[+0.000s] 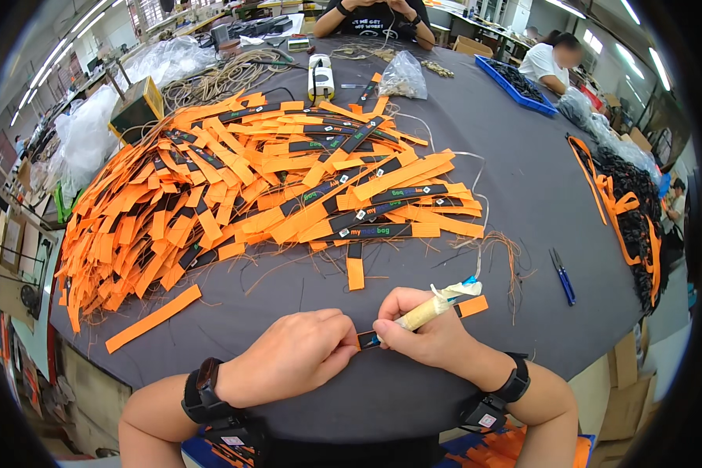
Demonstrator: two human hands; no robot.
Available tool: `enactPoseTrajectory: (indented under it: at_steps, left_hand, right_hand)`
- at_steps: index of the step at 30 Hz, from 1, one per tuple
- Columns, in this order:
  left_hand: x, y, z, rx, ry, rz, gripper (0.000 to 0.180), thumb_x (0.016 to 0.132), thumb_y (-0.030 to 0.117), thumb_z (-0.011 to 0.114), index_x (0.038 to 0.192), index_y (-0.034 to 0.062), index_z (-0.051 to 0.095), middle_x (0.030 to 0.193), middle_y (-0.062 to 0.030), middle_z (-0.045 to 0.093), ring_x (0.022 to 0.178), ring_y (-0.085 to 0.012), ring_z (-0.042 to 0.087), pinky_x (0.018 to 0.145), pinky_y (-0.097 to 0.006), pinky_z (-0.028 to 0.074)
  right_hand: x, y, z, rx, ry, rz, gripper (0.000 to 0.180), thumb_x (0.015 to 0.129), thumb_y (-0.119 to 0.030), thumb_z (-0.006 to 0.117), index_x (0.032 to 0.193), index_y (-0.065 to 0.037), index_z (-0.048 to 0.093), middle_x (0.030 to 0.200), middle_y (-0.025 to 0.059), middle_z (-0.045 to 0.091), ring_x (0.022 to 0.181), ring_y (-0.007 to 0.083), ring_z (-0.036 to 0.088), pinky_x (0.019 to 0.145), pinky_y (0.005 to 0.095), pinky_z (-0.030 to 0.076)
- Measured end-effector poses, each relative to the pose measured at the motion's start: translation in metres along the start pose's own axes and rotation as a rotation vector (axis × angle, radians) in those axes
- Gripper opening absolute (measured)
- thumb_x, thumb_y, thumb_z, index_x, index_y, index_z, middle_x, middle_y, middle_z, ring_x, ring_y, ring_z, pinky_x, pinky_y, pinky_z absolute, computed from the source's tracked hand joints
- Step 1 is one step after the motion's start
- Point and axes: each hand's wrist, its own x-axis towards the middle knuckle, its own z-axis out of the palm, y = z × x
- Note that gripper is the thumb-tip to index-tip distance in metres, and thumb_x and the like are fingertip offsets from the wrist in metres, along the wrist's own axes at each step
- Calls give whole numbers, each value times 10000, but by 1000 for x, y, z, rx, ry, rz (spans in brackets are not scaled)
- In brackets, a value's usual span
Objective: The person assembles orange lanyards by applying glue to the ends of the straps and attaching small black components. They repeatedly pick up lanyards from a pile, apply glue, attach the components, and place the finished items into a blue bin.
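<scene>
Near the front edge of the grey-covered table, my left hand point(292, 351) pinches the end of an orange and black webbing strap point(368, 341). My right hand point(437, 342) grips a corded pen-shaped tool point(423, 313) with a cream, tape-wrapped handle. Its tip points down at the black part of the strap, close to my left fingertips. I cannot tell whether the tip touches. An orange strap end point(472, 306) shows beyond my right hand. A large heap of similar straps point(210, 187) with printed black sections spreads in front of both hands.
Blue thread snips point(561, 278) lie at the right, near loose threads point(511, 253). A single orange strap point(153, 318) lies at the left. Behind the heap are a white and yellow device point(320, 79) and a clear bag point(403, 76). A blue tray point(515, 84) stands far right. Other people sit beyond.
</scene>
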Motion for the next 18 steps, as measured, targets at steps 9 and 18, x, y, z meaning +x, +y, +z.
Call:
enactPoseTrajectory:
  at_steps: [9,18]
  left_hand:
    - [2,-5,1,-46,9,-9,112,876,104,690,892,17,622,814,-118,643,703,-286,647,606,-370,501]
    - [5,0,-4,-105,-19,-87,127,874,101,676,851,3,599,807,-149,648,745,-338,642,640,-404,502]
  right_hand:
    - [0,-1,1,-75,-7,-17,153,895,-165,698,844,-54,606,706,-17,591,630,64,513,552,248,404]
    - [1,-4,0,-106,-29,-15,165,898,-178,696,855,-49,602,715,-13,593,632,66,519,550,247,407]
